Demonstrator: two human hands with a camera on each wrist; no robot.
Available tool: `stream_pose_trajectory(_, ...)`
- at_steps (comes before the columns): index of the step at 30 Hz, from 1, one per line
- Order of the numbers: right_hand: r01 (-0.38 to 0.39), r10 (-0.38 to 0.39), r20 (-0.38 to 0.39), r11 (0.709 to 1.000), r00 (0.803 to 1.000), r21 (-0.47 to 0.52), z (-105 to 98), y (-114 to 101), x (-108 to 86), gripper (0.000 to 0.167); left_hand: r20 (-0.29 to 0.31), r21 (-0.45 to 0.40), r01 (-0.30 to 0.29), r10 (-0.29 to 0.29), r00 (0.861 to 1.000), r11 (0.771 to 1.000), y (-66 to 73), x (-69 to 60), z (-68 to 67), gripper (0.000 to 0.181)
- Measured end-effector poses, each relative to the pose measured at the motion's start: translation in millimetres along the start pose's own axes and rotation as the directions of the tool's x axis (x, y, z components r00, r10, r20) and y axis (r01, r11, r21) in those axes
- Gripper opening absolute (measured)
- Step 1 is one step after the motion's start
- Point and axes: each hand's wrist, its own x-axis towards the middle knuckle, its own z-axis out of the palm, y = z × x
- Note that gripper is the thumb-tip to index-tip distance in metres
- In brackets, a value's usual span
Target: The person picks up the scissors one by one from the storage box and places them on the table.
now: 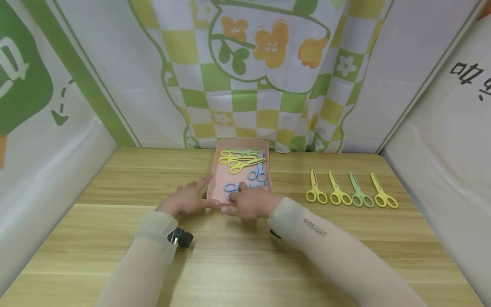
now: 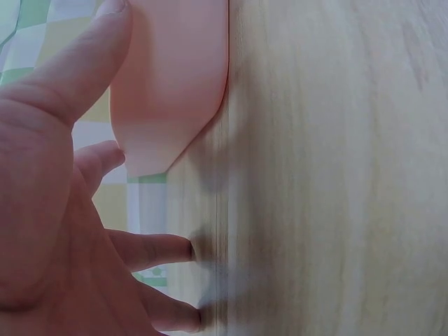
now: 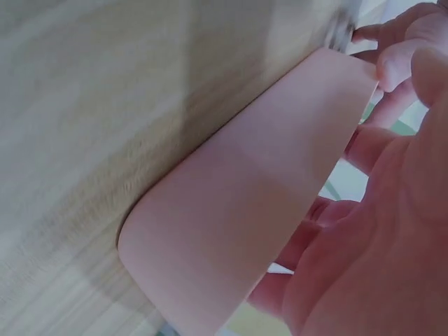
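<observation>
While the left hand (image 1: 189,199), fingers spread, touched the pink tray (image 1: 220,178), the right hand (image 1: 251,202) (bent fingers, grip indiscernible) met blue scissors (image 1: 252,185).

L hand (image 1: 186,200) splayed, R hand (image 1: 251,202) close by, arms (image 1: 339,251) fwd.

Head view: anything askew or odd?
Only mildly: the scissors in the tray lie jumbled, some overlapping, at mixed angles, unlike the neat row of four to the right. Nothing looks spilled or damaged.
</observation>
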Motion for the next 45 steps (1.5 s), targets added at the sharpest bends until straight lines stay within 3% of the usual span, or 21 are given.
stream_pose_trajectory(8, -0.017, 0.022, -0.05, 0.994, 0.999, 0.105, -6.6, 9.5, 5.9, 0.062, 0.005, -0.015, 0.012, -0.012, 1.0, 1.0, 1.0, -0.9, -1.2, 0.103)
stream_pose_trajectory(10, -0.04, 0.047, -0.09, 0.996, 0.995, 0.081, -8.8, 13.4, 9.9, 0.058, 0.005, -0.013, 0.004, -0.004, 1.0, 1.0, -0.2, -0.1, -1.1, 0.103)
stream_pose_trajectory(14, -0.216, 0.222, -0.162, 0.975, 0.961, 0.056, -15.7, 22.4, 18.4, 0.047, 0.005, -0.017, -0.013, 0.013, 1.0, 1.0, -1.2, 0.6, -0.7, 0.103)
stream_pose_trajectory(18, -0.36, 0.365, -0.125, 0.931, 0.922, 0.063, -22.4, 22.2, 19.8, 0.045, 0.008, -0.012, -0.009, 0.009, 1.0, 1.0, -1.2, 0.2, -1.3, 0.102)
stream_pose_trajectory(24, -0.394, 0.391, -0.087, 0.919, 0.916, -0.009, -22.0, 9.4, 21.4, 0.033, 0.007, -0.01, 0.018, -0.018, 1.0, 1.0, 1.2, -2.4, -1.8, 0.101)
stream_pose_trajectory(35, -0.473, 0.477, -0.029, 0.877, 0.879, 0.084, -20.9, 8.6, 28.2, 0.025, 0.006, -0.018, 0.03, -0.03, 1.0, 0.999, 2.3, -3.3, -1.4, 0.099)
stream_pose_trajectory(41, -0.488, 0.492, -0.017, 0.867, 0.87, 0.098, -22.0, 13.0, 24.3, 0.021, 0.002, -0.02, 0.026, -0.026, 1.0, 0.999, 2.7, -2.7, -0.8, 0.098)
stream_pose_trajectory(45, -0.471, 0.478, -0.026, 0.873, 0.878, 0.13, -24.6, 17.8, 17.9, 0.018, -0.002, -0.014, 0.024, -0.024, 1.0, 1.0, 1.8, -2.2, 0.0, 0.098)
